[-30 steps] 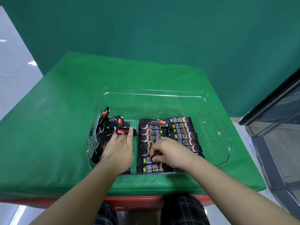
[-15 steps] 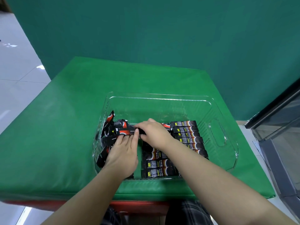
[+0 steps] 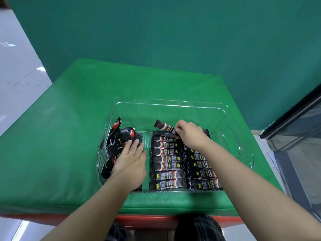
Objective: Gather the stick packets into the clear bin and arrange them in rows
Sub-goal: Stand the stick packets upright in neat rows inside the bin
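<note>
The stick packet (image 3: pixel 164 126) is pinched at one end by the right hand's fingertips (image 3: pixel 177 129), just above the far end of the neat rows (image 3: pixel 167 160) inside the clear bin (image 3: pixel 231 138). It looks light, thin and a little floppy, with a shiny skin that could slip, so a pinch near one end or across the middle seems the best place to hold it. The right hand (image 3: pixel 190 136) is curled around that end. The left hand (image 3: pixel 129 162) lies flat with straight fingers on the messy pile (image 3: pixel 119 136) at the bin's left side. Half a second ago the right hand was over at the pile taking a packet; now it has carried it across to the rows, while the left hand has stayed put.
</note>
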A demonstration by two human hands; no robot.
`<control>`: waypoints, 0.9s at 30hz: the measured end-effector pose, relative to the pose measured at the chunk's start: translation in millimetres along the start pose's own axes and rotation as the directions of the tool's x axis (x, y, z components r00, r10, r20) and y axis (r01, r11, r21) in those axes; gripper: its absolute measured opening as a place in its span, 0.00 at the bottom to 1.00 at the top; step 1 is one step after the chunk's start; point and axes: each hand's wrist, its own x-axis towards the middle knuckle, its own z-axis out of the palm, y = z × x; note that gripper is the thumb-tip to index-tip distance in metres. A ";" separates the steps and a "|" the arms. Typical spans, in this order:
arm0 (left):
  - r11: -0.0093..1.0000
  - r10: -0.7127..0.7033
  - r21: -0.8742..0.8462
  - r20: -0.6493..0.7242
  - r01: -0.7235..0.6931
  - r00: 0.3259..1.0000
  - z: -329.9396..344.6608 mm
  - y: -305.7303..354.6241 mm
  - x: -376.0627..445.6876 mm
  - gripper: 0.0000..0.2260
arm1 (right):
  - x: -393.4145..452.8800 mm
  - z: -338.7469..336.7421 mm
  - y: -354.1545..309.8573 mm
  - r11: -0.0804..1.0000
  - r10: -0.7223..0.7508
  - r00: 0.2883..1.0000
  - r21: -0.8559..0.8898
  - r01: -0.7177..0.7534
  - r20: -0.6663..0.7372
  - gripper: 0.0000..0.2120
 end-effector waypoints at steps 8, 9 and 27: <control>1.000 0.002 -0.025 -0.005 -0.002 1.000 2.1 -0.5 0.0 0.26 | 12.4 8.9 -6.0 0.971 -0.034 0.993 -0.231 0.059 0.109 0.11; 1.000 0.002 -0.028 -0.007 -0.002 1.000 2.3 -0.5 0.0 0.26 | 13.4 9.9 -6.7 0.959 -0.048 0.994 -0.272 0.074 0.100 0.10; 0.999 0.000 -0.046 -0.036 -0.001 0.999 2.6 0.1 0.4 0.26 | 24.1 30.8 -8.7 0.899 -0.188 0.981 -0.411 0.149 -0.056 0.12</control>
